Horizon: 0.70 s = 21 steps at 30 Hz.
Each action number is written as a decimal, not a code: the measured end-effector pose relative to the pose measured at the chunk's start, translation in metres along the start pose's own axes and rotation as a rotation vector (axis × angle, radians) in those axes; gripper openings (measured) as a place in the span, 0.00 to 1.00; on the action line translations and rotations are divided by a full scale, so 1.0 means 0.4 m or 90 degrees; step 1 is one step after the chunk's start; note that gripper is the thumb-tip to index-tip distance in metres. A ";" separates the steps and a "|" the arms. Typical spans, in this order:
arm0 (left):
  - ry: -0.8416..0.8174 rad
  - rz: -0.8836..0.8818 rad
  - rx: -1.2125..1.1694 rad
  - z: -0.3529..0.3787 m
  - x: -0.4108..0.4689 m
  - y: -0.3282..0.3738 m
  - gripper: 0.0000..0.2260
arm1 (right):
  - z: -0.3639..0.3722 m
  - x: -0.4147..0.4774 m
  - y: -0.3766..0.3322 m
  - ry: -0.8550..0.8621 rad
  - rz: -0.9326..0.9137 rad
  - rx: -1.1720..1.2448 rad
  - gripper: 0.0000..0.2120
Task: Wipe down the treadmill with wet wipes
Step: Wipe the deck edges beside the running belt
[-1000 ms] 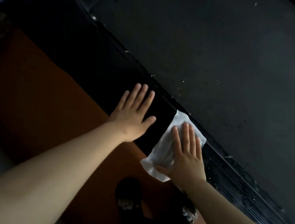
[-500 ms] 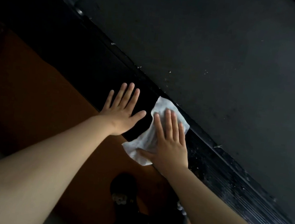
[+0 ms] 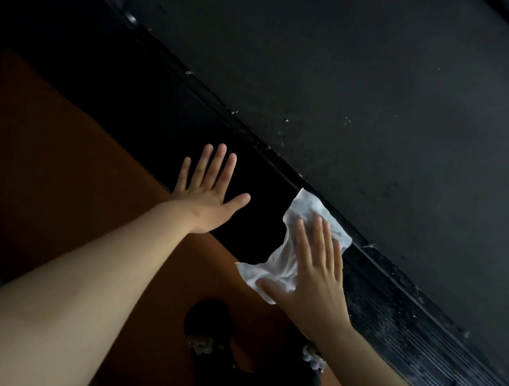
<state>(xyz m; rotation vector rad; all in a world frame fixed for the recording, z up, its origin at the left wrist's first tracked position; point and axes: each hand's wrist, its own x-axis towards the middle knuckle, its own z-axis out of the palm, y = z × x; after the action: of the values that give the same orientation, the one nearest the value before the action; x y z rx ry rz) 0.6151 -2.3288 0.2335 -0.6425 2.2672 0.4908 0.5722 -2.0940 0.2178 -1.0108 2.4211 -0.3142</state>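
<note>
Plainly, the right hand [image 3: 310, 276] presses the wet wipe [image 3: 291, 248] on the treadmill [image 3: 369, 110] side rail [image 3: 406, 327], fingers straight, close together; the left hand [image 3: 206, 198] rests flat, fingers spread. Loose wipe edges could bunch, skipping the ribbed grime

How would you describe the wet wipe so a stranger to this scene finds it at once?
Follow the black side rail running diagonally beside the treadmill belt. The wet wipe lies on it, pressed flat under the right hand. It is the only white thing there.

Bare left hand [image 3: 206, 198] and right hand [image 3: 311, 283], bare forearms [image 3: 93, 269], dark shoes [image 3: 209, 317] with pale flowery trim [image 3: 202, 345]
</note>
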 end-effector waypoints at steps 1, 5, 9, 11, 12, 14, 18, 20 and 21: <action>0.002 0.000 -0.003 0.001 0.000 0.000 0.31 | -0.005 0.000 -0.003 -0.009 0.008 0.020 0.51; 0.001 -0.001 -0.011 0.004 0.003 -0.003 0.30 | -0.013 0.024 -0.017 -0.017 0.023 -0.004 0.50; -0.002 -0.003 -0.021 0.006 0.007 -0.002 0.31 | 0.043 0.057 -0.042 0.021 0.044 -0.100 0.45; -0.002 -0.007 -0.026 0.006 0.010 -0.001 0.32 | 0.070 0.085 -0.058 0.078 0.045 -0.127 0.39; -0.004 -0.008 -0.029 0.004 0.010 -0.001 0.32 | 0.073 0.107 -0.067 0.099 0.036 -0.136 0.37; -0.011 -0.010 -0.039 0.002 0.010 -0.002 0.32 | 0.061 0.149 -0.082 0.098 0.018 -0.138 0.34; -0.002 -0.010 -0.053 -0.001 0.012 0.000 0.31 | 0.057 0.172 -0.099 0.096 0.034 -0.114 0.33; 0.005 -0.008 -0.059 0.000 0.009 0.001 0.31 | 0.081 0.132 -0.094 0.114 0.011 -0.128 0.34; 0.006 -0.009 -0.063 0.001 0.008 0.002 0.31 | 0.093 0.109 -0.084 0.117 -0.007 -0.140 0.34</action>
<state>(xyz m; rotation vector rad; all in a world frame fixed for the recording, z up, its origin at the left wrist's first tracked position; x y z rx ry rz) 0.6129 -2.3289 0.2310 -0.7106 2.2577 0.5971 0.5856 -2.1496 0.1837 -1.1326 2.6626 -0.1520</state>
